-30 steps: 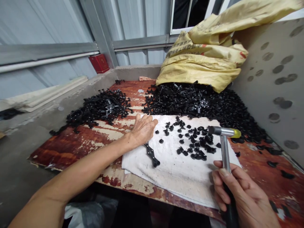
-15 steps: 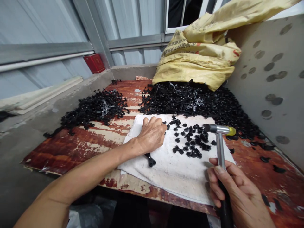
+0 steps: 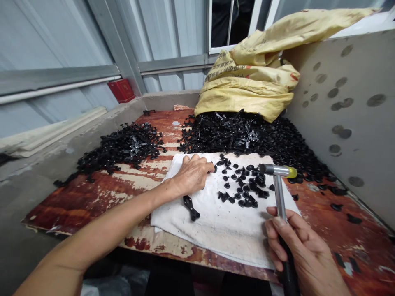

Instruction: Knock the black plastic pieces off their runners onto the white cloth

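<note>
My left hand [image 3: 194, 174] is closed over the white cloth [image 3: 216, 230], its fingers curled. Its index fingertip is at a small black round part [image 3: 215, 169]; what lies inside the fingers is hidden. Just below that hand a black two-armed part [image 3: 190, 209] lies on the cloth. My right hand [image 3: 296, 242] grips a hammer [image 3: 279, 193] by its black handle, head up, with one dark face and one yellow face. Many small black round parts with stems [image 3: 247, 185] are scattered on the cloth between my hands.
A pile of black linked parts [image 3: 123, 146] lies on the left of the worn red-brown board [image 3: 77, 201]. A bigger black heap [image 3: 234, 131] spreads from a yellow sack [image 3: 247, 90] at the back. A speckled grey panel [image 3: 354, 115] borders the right side.
The view has shifted slightly. My left hand has drawn a little off the two-armed part, showing more of it, and its fingertip has neared a round part. My right hand still holds the hammer.
</note>
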`<state>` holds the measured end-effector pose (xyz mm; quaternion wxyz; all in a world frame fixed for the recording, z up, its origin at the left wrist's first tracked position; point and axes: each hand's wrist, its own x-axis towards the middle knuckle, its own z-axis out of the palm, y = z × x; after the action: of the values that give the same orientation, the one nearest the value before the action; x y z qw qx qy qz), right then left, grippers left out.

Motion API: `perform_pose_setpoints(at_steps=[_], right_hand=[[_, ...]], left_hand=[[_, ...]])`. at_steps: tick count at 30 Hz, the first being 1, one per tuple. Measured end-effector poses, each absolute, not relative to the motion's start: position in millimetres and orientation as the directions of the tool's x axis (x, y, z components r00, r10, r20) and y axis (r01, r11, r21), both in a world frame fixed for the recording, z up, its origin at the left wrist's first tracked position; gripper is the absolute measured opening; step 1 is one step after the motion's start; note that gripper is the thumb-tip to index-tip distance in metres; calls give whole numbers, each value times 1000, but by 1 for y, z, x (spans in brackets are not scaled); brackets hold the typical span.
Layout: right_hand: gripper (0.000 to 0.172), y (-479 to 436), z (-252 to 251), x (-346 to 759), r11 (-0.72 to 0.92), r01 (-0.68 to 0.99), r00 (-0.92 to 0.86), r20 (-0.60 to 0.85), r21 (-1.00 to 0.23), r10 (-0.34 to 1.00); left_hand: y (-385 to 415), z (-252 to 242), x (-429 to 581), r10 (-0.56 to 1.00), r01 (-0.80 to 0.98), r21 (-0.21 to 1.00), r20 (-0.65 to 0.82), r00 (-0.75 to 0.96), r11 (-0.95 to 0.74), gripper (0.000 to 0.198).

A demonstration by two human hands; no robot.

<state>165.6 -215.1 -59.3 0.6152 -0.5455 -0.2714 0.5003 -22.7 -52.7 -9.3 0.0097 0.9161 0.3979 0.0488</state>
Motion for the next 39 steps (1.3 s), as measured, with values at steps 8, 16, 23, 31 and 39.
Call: perform_pose_setpoints(at_steps=[8,16,23,31,39], right_hand=[[38,-217,-60,168,-91,-300,341,-196,-950,920],[35,-216,-57,165,-73,-320,345,-189,-944,919],[34,-217,-52,158,-65,-356,391,-211,-932,896],[40,-215,-58,165,-80,-346,341,-205,-935,917],[37,-217,-56,161,-63,-347,378,-201,-936,904]], left_hand=[[-33,-13,-17,770,758,140,52,636,-637,21],[-21,-17,-25,736,725,146,46,675,-674,24],[-23,-17,-22,765,756,169,-14,644,-633,22],[-27,-9,-20,801,794,231,-88,593,-562,17],[-16,-19,-15,817,776,273,83,570,-569,12]])
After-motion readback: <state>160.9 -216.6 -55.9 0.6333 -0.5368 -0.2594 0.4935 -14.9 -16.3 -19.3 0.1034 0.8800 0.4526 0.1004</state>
